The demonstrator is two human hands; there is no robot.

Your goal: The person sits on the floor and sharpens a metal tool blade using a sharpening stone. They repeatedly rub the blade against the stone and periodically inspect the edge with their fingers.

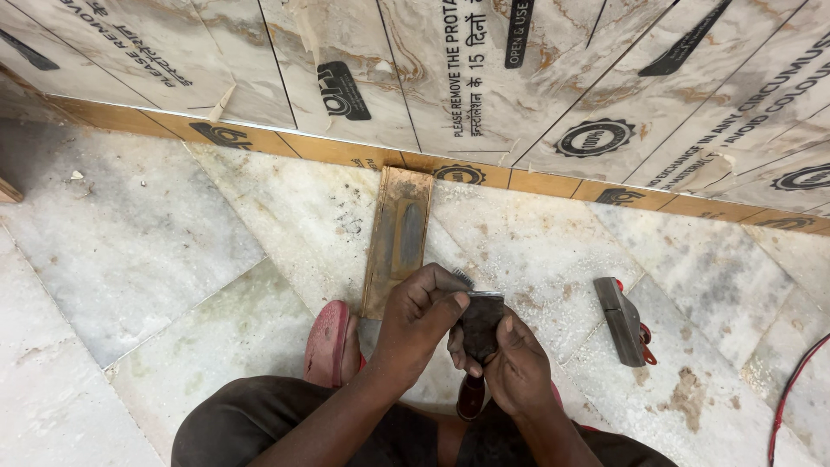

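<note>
- The left hand (421,313) is closed in a loose fist around the top edge of a small dark metal blade (481,324), fingers curled over it.
- The right hand (515,367) pinches the same blade from below, at five o'clock of the left hand.
- One flat wooden board (398,238) lies at twelve o'clock of the hands, its far end touching the yellow skirting strip (553,184) below the wall tiles (484,78).
- One hammer (624,318) rests at three o'clock, well apart.
- One red sandal (327,342) sits at nine o'clock; bare marble floor (130,251) stretches open beyond it.
- One red cable (791,389) curves at four o'clock.
</note>
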